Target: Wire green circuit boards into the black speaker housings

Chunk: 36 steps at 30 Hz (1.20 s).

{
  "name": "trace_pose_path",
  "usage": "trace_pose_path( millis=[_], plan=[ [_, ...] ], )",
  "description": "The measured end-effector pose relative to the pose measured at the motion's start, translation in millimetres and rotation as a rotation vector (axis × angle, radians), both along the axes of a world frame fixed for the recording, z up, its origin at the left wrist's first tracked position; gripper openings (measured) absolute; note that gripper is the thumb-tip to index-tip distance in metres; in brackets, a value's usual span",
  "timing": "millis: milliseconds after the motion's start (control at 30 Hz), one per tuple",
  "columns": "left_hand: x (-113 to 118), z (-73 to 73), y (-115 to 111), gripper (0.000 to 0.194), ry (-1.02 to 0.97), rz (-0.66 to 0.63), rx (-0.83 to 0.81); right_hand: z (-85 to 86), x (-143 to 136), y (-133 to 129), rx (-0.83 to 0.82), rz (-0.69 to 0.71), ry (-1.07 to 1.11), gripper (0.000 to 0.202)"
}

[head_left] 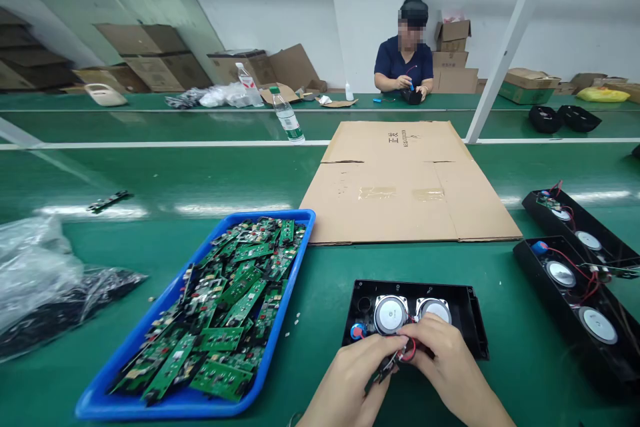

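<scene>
A black speaker housing (465, 320) lies in front of me, with two round speakers (391, 314) and a blue cylindrical part (358, 331) inside. My left hand (353, 370) is closed on a small circuit board (386, 371), held tilted over the housing's near edge. Red wires (411, 351) run by the board, and my right hand (444, 357) pinches at them, its fingertips close to the left ones. Exactly what the right fingertips grip is partly hidden. To the left stands a blue tray (263, 373) heaped with green circuit boards (245, 300).
Flattened cardboard (405, 207) lies behind the housing. More speaker housings (560, 307) sit at right. Plastic bags (45, 287) lie at far left, near a loose board (109, 201). A water bottle (287, 117) stands further back. A person (405, 60) works across the bench.
</scene>
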State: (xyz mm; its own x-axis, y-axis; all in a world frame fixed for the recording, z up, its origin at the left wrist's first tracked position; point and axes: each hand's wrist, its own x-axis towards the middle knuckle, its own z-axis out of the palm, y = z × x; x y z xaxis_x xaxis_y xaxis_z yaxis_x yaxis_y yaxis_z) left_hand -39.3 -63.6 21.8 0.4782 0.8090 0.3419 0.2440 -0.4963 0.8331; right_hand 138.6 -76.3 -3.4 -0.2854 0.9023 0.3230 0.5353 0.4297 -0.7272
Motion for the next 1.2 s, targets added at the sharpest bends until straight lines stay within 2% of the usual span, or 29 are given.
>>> trace_pose_path(
  millis=[333,500,633,767,833,1000,1100,1200],
  plan=[
    [-2,-10.7,0,0.032,0.018,0.008,-0.104,-6.2,-7,-4,0.109,-0.092,-0.074,0.024],
    [-2,-10.2,0,0.024,-0.061,0.103,-0.385,-12.2,-5,-6,0.047,-0.199,0.102,0.020],
    [-3,-0.6,-1,0.024,-0.084,0.195,-0.511,-12.3,-1,-6,-0.026,-0.351,0.257,0.031],
    [0,7.8,0,0.020,-0.068,0.242,-0.530,-3.3,-2,-1,-0.114,-0.239,0.180,0.015],
    [2,7.9,0,0.019,-0.021,0.265,-0.523,-0.1,-3,0,-0.150,-0.209,0.179,0.019],
    [4,3.0,-1,0.025,0.114,0.351,-0.464,-2.0,3,0,-0.286,-0.306,0.338,0.019],
    [5,3.7,-2,0.022,0.049,0.349,-0.469,-3.0,7,0,-0.260,-0.351,0.368,0.021],
    [6,4.8,-3,0.022,0.023,0.345,-0.472,-3.0,6,0,-0.252,-0.325,0.372,0.021]
  ],
)
